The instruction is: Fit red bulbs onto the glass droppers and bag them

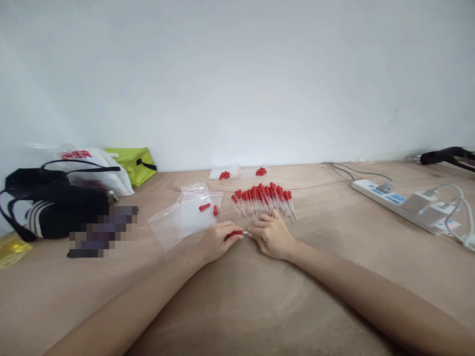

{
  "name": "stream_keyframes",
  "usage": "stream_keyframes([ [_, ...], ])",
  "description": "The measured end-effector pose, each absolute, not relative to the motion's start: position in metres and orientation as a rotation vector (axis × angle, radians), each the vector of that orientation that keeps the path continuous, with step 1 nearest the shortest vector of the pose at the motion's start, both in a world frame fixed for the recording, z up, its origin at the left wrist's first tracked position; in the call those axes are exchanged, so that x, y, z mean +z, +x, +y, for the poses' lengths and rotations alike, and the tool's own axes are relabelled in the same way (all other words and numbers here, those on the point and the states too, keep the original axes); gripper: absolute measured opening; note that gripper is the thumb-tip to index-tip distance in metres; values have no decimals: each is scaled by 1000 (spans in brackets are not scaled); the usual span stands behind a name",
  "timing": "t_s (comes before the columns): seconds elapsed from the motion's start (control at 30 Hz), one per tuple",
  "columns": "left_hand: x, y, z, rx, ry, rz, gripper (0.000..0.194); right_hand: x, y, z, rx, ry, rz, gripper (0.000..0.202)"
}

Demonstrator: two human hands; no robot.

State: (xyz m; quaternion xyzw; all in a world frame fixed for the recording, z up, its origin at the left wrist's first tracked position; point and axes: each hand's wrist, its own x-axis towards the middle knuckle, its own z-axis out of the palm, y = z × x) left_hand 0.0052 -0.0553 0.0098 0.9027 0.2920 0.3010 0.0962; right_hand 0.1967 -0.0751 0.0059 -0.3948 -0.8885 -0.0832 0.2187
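My left hand (218,241) is closed around a red rubber dropper bulb (234,233), its open end facing right. A clear dropper tube (246,232) is pinched in my right hand (272,235), with its end at the mouth of the bulb. Most of the tube is hidden by my fingers. Just beyond my right hand lies a row of droppers (261,193) with red bulbs and clear tubes. Two loose red bulbs (205,206) rest on clear zip bags (185,217) beyond my left hand.
Near the wall, two more clear bags (243,173) hold red bulbs (261,171). A white power strip (393,200) with plugs and cables stands at right. Left are a black bag (55,207), a white plastic bag (104,170) and a lime-green bag (129,163). A black strap-like object (449,155) lies far right.
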Motion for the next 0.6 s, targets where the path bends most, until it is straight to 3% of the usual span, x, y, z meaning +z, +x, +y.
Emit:
stream_keyframes([
  [0.13,17,-8,-40,1114,2743,1017,25,19,205,-65,-240,-1227,-2390,22],
  [0.27,20,-36,-19,1308,2575,1671,26,25,224,-32,-81,-1659,-1937,22],
  [0.4,10,-58,-2,1170,2502,1838,25,17,236,2,-20,-1926,-1678,24],
  [0.6,-2,-61,8,959,2514,1802,28,10,231,10,-133,-1949,-1674,24],
])
